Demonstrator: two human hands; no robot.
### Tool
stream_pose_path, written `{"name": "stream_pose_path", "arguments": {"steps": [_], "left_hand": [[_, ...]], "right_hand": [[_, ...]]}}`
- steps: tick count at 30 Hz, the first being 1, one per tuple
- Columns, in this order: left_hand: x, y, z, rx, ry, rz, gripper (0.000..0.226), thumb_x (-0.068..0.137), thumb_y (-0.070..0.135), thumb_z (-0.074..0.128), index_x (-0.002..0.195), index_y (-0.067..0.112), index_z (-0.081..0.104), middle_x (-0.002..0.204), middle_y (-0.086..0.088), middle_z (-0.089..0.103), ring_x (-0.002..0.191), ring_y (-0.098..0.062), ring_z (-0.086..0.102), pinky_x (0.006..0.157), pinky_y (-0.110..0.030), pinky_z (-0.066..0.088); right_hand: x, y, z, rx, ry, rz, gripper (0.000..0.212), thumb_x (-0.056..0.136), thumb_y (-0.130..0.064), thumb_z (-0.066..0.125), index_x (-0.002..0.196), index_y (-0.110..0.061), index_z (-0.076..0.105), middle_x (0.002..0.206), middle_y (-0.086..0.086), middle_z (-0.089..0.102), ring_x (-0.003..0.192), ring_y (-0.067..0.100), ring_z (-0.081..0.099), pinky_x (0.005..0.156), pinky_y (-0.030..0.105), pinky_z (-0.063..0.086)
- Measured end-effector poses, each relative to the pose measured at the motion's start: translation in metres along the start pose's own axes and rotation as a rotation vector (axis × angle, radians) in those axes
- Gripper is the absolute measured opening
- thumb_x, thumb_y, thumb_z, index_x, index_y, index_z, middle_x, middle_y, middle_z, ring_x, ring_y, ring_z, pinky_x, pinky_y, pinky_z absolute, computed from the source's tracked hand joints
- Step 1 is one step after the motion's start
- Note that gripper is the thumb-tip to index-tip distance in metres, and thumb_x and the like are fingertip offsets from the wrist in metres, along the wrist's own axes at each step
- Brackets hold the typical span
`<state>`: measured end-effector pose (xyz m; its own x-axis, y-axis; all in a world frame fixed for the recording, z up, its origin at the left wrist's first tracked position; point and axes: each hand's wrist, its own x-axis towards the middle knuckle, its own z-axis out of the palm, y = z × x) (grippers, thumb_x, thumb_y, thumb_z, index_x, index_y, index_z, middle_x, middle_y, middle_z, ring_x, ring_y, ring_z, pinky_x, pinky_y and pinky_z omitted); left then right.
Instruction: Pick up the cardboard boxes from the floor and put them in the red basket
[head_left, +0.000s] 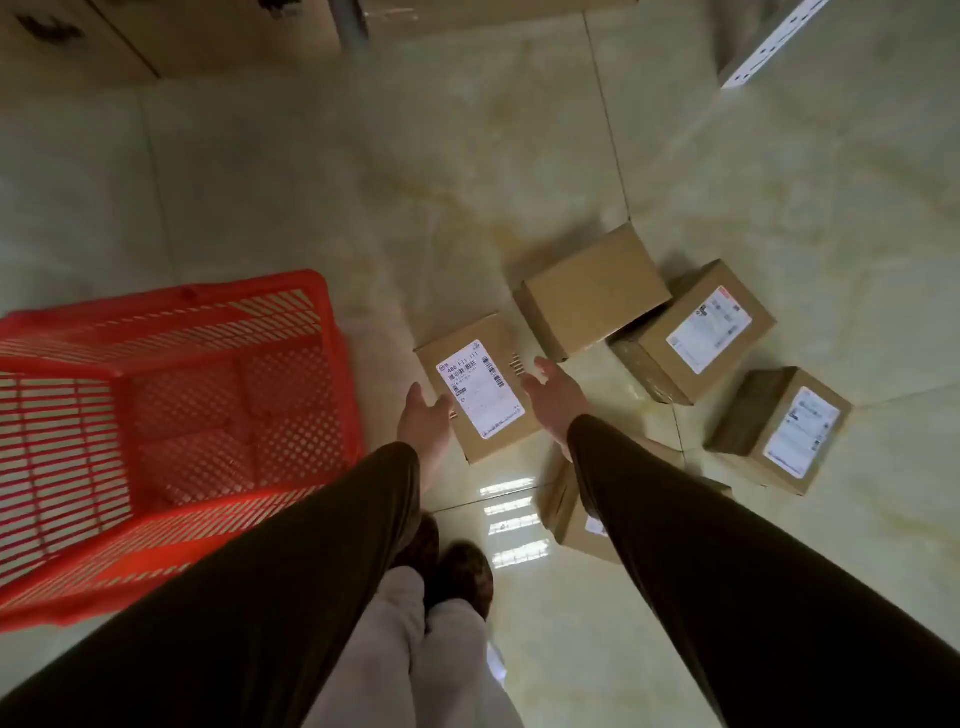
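The person is reaching for the first box. The left hand (423, 421) and right hand (553, 397) are spread wide, one on each side of the labelled box (480, 387) on the floor (311, 208), not yet holding it. Next, I think, both hands must squeeze it and lift it to the red basket (171, 436) at nine o'clock. I count five boxes and one empty basket.
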<state>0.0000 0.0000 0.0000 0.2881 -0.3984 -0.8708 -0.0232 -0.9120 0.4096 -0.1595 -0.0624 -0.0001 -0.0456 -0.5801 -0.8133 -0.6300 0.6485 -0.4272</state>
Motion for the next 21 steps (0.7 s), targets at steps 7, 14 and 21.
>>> {"name": "stream_pose_path", "arguments": {"steps": [7,14,21], "left_hand": [[0.048,-0.019,0.019,-0.111,-0.05,-0.083,0.06,0.106,0.033,0.043,0.162,0.027,0.021,0.156,-0.006,0.047,0.126,-0.024,0.057,0.1,-0.035,0.042],[0.042,-0.017,0.019,-0.239,-0.14,-0.011,0.051,0.11,0.018,0.033,0.156,0.039,0.026,0.146,0.0,0.057,0.131,-0.026,0.054,0.111,-0.05,0.041],[-0.028,0.018,-0.004,-0.261,-0.148,0.17,0.046,0.108,0.018,0.038,0.151,0.035,0.035,0.137,0.008,0.06,0.118,-0.009,0.058,0.073,-0.012,0.042]], "right_hand": [[0.05,0.014,0.022,0.063,-0.045,0.061,0.058,0.107,-0.031,0.047,0.162,-0.018,0.033,0.163,0.007,0.044,0.145,0.029,0.047,0.117,0.041,0.038],[0.039,0.019,0.027,0.133,0.031,0.017,0.039,0.106,-0.024,0.048,0.143,-0.016,0.055,0.121,-0.001,0.064,0.091,0.008,0.058,0.069,0.022,0.04],[-0.036,-0.004,-0.004,0.28,0.221,-0.124,0.018,0.104,-0.02,0.053,0.121,-0.02,0.06,0.118,-0.002,0.07,0.097,0.012,0.065,0.07,0.02,0.047]]}}
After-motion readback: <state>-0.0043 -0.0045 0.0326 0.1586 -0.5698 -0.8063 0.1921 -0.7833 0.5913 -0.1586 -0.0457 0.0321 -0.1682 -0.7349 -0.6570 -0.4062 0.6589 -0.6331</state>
